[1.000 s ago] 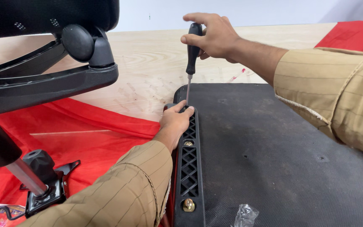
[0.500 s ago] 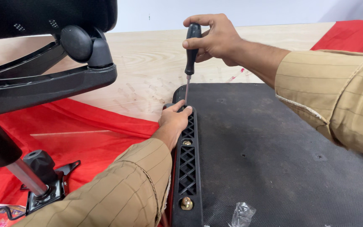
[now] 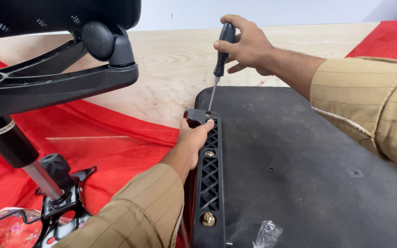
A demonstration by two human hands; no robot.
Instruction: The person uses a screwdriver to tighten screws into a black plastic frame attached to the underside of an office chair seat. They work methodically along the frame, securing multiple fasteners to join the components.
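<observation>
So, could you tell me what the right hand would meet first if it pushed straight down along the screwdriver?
The right hand would probably drive the screwdriver onto a screw in the black bracket, beside the left hand.

Red cloth point(image 3: 116, 142), chair base point(image 3: 60, 202), clear plastic bag point(image 3: 267, 232), plywood tabletop point(image 3: 175, 59).
</observation>
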